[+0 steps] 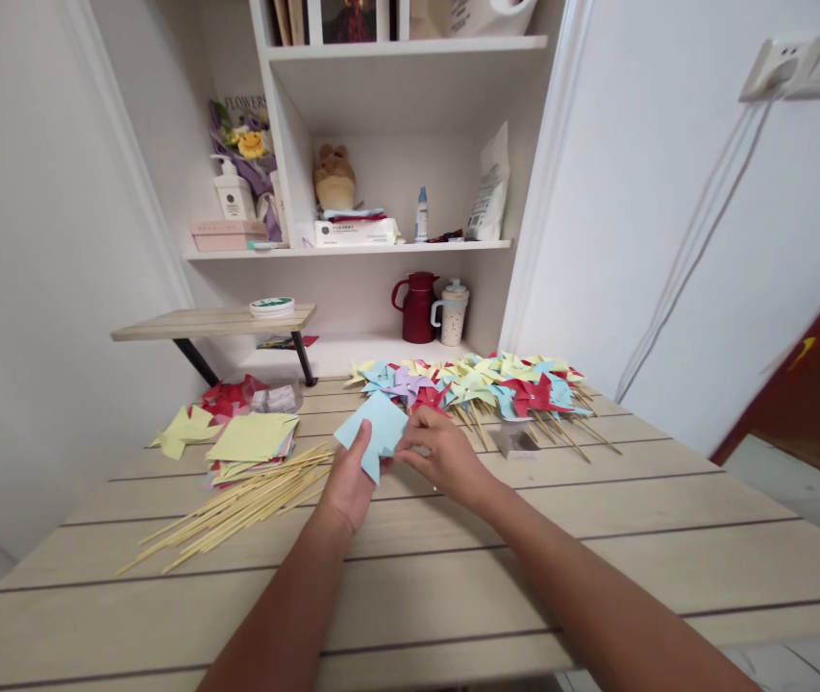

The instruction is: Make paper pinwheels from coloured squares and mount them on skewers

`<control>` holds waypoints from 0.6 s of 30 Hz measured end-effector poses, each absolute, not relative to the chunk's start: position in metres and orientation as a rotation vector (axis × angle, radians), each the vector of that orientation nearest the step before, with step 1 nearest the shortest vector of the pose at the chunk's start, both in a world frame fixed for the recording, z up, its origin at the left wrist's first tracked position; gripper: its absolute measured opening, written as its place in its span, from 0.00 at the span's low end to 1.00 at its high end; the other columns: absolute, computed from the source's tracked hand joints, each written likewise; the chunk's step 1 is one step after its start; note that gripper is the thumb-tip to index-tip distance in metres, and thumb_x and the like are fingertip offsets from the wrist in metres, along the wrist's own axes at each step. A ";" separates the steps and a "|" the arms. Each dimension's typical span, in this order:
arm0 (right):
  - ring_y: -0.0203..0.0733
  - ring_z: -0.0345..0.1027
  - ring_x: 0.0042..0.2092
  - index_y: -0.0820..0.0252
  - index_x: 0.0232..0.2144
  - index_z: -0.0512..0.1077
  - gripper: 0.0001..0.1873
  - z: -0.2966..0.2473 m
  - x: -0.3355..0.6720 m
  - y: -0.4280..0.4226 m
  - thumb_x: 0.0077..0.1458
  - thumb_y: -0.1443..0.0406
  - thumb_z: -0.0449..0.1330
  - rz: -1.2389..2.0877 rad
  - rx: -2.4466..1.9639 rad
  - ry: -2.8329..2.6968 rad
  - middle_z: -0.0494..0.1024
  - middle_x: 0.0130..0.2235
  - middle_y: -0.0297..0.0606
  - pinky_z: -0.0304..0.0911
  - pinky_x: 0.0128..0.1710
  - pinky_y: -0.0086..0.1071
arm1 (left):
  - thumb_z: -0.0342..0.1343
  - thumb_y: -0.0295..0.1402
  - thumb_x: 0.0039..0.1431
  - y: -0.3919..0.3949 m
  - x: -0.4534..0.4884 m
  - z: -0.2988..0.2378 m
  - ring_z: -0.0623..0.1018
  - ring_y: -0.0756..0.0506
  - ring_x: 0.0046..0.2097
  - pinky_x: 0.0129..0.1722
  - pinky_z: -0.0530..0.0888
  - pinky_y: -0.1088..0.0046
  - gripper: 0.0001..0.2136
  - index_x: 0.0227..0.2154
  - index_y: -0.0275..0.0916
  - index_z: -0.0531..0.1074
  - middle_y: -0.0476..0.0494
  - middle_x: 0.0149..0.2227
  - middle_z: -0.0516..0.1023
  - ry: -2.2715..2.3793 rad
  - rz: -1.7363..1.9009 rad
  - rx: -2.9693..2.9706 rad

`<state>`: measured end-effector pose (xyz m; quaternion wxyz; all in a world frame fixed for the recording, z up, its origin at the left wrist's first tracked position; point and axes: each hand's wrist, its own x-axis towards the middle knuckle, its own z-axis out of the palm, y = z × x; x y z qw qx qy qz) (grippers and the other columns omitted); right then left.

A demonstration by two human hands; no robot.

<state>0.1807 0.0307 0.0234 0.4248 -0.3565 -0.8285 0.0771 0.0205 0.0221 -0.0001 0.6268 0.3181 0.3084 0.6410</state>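
Observation:
A light blue paper sheet (pixel 375 429), cut in from its edge, is held up above the middle of the table. My left hand (pixel 352 485) grips its lower left part, thumb on top. The fingers of my right hand (pixel 442 452) pinch the sheet's lower right corner. Left of my hands lies a bundle of thin wooden sticks (pixel 251 505), with a stack of coloured paper sheets (pixel 255 438) behind it. Finished paper pinwheels (pixel 467 386) on sticks are heaped behind my right hand. A small clear box (pixel 519 440) stands just right of that hand.
Yellow cut paper (pixel 185 431) and red paper pieces (pixel 226 396) lie at the left, near a clear plastic packet (pixel 276 398). A small raised shelf (pixel 214 323) stands at the back left. A red jug (pixel 419 308) and a cup (pixel 454 313) stand behind the pinwheels.

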 end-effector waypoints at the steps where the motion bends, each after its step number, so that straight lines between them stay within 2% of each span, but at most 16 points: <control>1: 0.40 0.66 0.37 0.56 0.28 0.78 0.03 0.023 0.180 0.030 0.52 0.69 0.66 0.190 -0.891 -2.076 0.70 0.34 0.36 0.62 0.36 0.33 | 0.68 0.40 0.49 0.023 0.020 -0.001 0.79 0.46 0.36 0.38 0.74 0.69 0.19 0.43 0.38 0.77 0.42 0.40 0.83 0.728 1.502 0.696; 4: 0.40 0.66 0.36 0.57 0.27 0.78 0.04 0.021 0.180 0.031 0.53 0.68 0.66 0.198 -0.929 -2.039 0.70 0.35 0.36 0.62 0.35 0.33 | 0.70 0.34 0.46 0.026 0.019 -0.003 0.80 0.44 0.38 0.38 0.75 0.69 0.17 0.41 0.36 0.78 0.40 0.42 0.83 0.759 1.573 0.632; 10: 0.39 0.65 0.34 0.58 0.25 0.77 0.04 0.016 0.183 0.038 0.50 0.68 0.68 0.221 -1.075 -1.996 0.70 0.33 0.35 0.61 0.35 0.32 | 0.68 0.37 0.50 0.021 0.024 0.001 0.79 0.41 0.48 0.48 0.74 0.65 0.17 0.42 0.36 0.78 0.37 0.48 0.81 0.729 1.530 0.748; 13: 0.38 0.66 0.33 0.58 0.24 0.77 0.05 0.014 0.184 0.040 0.50 0.68 0.68 0.249 -1.131 -1.969 0.71 0.33 0.35 0.60 0.35 0.32 | 0.68 0.40 0.50 0.018 0.026 0.002 0.80 0.40 0.46 0.49 0.73 0.65 0.19 0.42 0.35 0.79 0.36 0.46 0.82 0.767 1.490 0.846; 18: 0.39 0.66 0.33 0.58 0.23 0.77 0.05 0.013 0.185 0.040 0.49 0.68 0.68 0.222 -1.168 -1.945 0.71 0.31 0.35 0.59 0.34 0.32 | 0.68 0.44 0.47 0.018 0.026 -0.001 0.80 0.41 0.42 0.45 0.74 0.66 0.21 0.41 0.35 0.79 0.37 0.41 0.83 0.836 1.447 0.904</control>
